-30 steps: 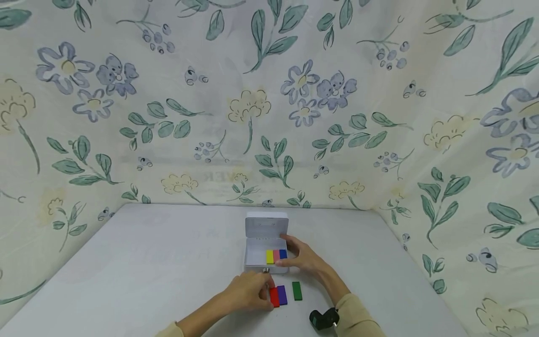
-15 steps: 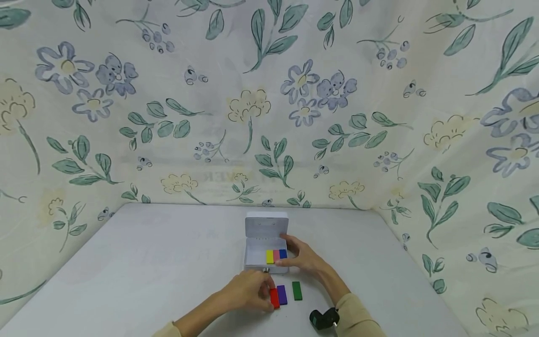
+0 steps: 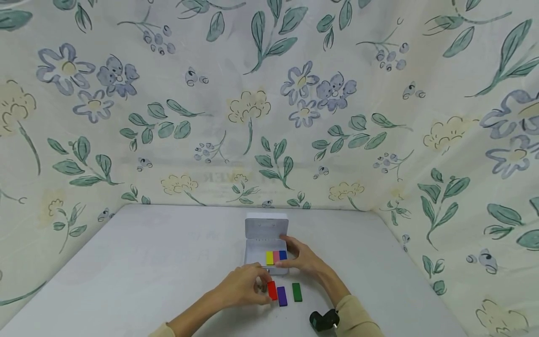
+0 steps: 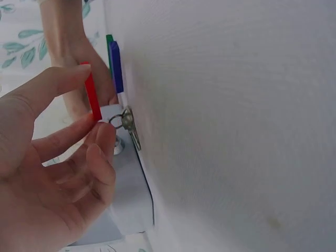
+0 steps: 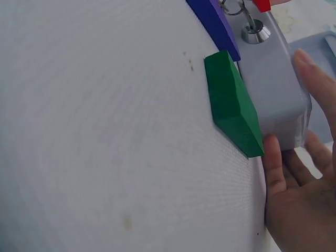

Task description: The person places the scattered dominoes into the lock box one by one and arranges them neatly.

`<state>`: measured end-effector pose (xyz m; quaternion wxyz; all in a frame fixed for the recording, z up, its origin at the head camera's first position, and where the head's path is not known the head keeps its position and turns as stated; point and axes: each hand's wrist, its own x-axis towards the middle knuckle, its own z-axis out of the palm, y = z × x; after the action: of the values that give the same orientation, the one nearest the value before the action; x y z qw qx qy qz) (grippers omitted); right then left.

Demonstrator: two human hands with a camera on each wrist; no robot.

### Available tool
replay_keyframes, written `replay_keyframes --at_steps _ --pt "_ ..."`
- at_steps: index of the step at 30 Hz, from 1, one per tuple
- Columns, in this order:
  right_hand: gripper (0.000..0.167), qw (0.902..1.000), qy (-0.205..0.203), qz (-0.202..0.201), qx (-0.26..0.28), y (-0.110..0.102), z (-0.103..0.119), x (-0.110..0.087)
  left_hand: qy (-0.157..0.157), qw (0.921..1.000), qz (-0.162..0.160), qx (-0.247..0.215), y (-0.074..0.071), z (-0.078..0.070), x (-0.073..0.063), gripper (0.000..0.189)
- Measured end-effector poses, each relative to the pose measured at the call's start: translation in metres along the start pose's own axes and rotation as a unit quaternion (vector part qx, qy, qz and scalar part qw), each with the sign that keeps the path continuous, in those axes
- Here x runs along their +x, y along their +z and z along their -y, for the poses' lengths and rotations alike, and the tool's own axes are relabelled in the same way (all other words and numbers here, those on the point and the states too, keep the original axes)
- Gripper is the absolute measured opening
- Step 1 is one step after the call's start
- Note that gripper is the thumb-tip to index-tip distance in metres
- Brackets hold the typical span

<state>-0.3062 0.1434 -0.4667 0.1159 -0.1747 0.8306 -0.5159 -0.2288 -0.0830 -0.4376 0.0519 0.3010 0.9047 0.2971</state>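
Note:
My left hand (image 3: pixel 242 286) pinches a red domino-shaped block (image 4: pixel 92 92) by its ends between thumb and forefinger, raised in front of the small grey lock box (image 3: pixel 255 250). Curled round the box's right side, my right hand (image 3: pixel 309 260) grips it with the thumb at the front rim. The box's lid (image 3: pixel 265 228) is up. Inside, a yellow block (image 3: pixel 269 258), a pink block (image 3: pixel 276 256) and a blue block (image 3: pixel 283 254) lie side by side at the right. A purple block (image 3: pixel 282 296) and a green block (image 3: pixel 297 292) lie on the table before the box.
Keys on a ring (image 4: pixel 127 121) hang from the lock (image 5: pixel 255 32) on the box's front wall. A black device (image 3: pixel 324 320) is by the right sleeve (image 3: pixel 358 316). Floral cloth (image 3: pixel 252 140) surrounds the white table (image 3: pixel 177 252) at the back and sides.
My left hand has picked up the red block from beside the purple one and moved it slightly towards the box. The right hand stays on the box.

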Motion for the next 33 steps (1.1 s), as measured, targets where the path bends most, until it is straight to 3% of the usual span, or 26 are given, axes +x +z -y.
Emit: replay_keyframes --at_steps 13,22,33 --pt "0.088 1.0000 0.009 0.002 0.003 0.000 -0.002 0.001 -0.008 0.9999 -0.001 -0.010 -0.016 0.008 -0.001 0.035" --pt "0.088 0.9999 0.010 0.005 0.004 0.000 0.000 0.001 0.007 0.9993 -0.037 -0.001 -0.025 0.014 0.000 0.034" --pt "0.089 0.9998 0.017 0.001 0.012 0.001 0.001 0.000 0.002 0.9968 -0.073 0.033 -0.034 0.024 0.011 0.030"
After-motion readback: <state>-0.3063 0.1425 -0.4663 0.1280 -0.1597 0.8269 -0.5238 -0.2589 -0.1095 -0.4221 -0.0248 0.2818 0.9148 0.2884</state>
